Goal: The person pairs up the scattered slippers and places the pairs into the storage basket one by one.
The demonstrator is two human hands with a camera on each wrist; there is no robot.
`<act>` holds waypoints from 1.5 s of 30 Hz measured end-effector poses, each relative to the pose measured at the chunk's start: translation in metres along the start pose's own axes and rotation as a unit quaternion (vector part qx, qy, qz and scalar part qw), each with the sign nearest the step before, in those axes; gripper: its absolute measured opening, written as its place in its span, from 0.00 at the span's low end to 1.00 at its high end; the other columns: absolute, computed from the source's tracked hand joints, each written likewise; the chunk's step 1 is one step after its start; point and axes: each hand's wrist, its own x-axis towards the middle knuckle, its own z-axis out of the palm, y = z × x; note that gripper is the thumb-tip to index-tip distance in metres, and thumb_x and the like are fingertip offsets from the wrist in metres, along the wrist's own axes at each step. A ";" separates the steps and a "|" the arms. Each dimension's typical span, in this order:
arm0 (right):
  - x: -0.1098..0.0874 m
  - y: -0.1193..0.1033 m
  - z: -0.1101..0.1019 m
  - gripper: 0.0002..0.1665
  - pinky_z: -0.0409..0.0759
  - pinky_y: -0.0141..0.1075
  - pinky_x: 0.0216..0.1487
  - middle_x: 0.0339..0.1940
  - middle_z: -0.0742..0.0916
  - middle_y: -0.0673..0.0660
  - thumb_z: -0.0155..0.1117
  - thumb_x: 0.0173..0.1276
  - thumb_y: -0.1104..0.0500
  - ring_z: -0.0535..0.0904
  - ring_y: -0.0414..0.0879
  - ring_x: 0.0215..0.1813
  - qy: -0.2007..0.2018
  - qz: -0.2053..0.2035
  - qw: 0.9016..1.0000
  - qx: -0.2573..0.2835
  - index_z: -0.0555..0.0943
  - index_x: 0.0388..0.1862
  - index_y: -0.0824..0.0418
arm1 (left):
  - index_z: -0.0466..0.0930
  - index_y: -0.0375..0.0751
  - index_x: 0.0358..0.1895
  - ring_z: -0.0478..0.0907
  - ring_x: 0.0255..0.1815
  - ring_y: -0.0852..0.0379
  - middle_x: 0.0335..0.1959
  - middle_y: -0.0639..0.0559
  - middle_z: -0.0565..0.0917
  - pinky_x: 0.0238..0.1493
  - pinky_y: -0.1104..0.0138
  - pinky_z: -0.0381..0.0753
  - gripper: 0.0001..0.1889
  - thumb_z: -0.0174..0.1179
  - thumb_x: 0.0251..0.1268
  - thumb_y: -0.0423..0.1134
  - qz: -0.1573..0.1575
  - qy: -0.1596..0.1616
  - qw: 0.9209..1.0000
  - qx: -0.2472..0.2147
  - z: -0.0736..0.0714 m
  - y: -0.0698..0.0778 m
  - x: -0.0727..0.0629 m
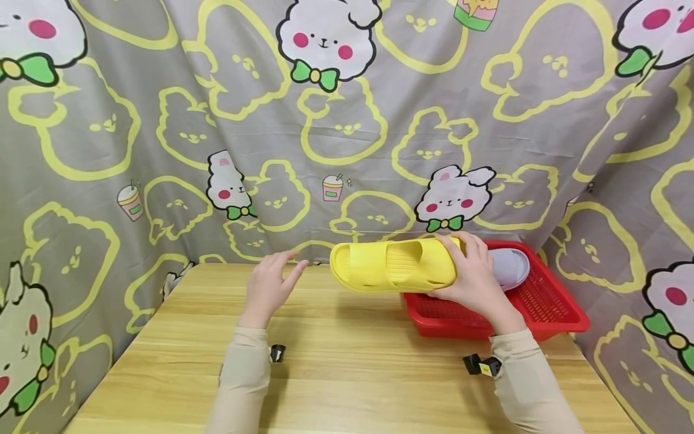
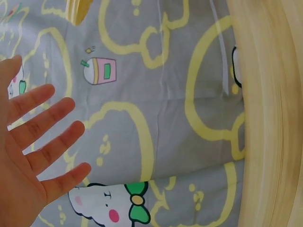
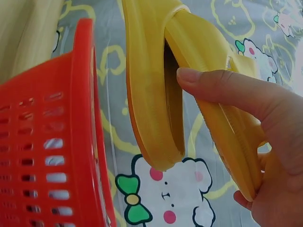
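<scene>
A pair of yellow slippers (image 1: 368, 265), fitted together, is held up over the back of the table beside a red basket. My right hand (image 1: 473, 280) grips them at their right end. In the right wrist view the thumb presses on one slipper (image 3: 203, 52) and the other fingers reach behind it; a dark gap separates the two soles. To the left of the slippers my left hand (image 1: 268, 286) is raised, touching nothing. Its fingers are spread and fairly straight in the left wrist view, where an edge of yellow slipper (image 2: 78, 10) shows at the top.
The red plastic basket (image 1: 564, 316) stands at the table's back right, partly behind my right hand. A pale lavender slipper (image 1: 509, 268) lies in it. A patterned grey curtain (image 1: 347, 138) closes off the back and sides of the wooden table (image 1: 352, 386).
</scene>
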 end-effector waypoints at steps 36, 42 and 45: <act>-0.027 0.039 -0.032 0.64 0.55 0.67 0.57 0.63 0.66 0.67 0.88 0.28 0.54 0.54 0.66 0.66 -0.032 0.039 0.998 -0.032 0.65 0.69 0.56 | 0.75 0.48 0.63 0.66 0.71 0.40 0.64 0.45 0.78 0.71 0.40 0.58 0.27 0.58 0.66 0.57 -0.006 -0.038 0.995 -0.090 0.040 0.035 0.006; -0.034 0.046 -0.039 0.65 0.56 0.67 0.54 0.64 0.65 0.69 0.87 0.29 0.54 0.53 0.67 0.66 -0.040 0.053 0.997 -0.032 0.64 0.70 0.56 | 0.74 0.49 0.64 0.64 0.73 0.40 0.65 0.45 0.76 0.72 0.40 0.57 0.28 0.58 0.66 0.59 -0.012 -0.051 0.994 -0.094 0.046 0.042 0.006; -0.036 0.048 -0.044 0.65 0.56 0.68 0.55 0.64 0.65 0.69 0.87 0.29 0.54 0.53 0.67 0.66 -0.040 0.056 0.997 -0.036 0.64 0.70 0.56 | 0.73 0.50 0.65 0.63 0.74 0.41 0.67 0.46 0.75 0.72 0.39 0.56 0.29 0.57 0.66 0.60 -0.018 -0.060 0.993 -0.096 0.050 0.046 0.006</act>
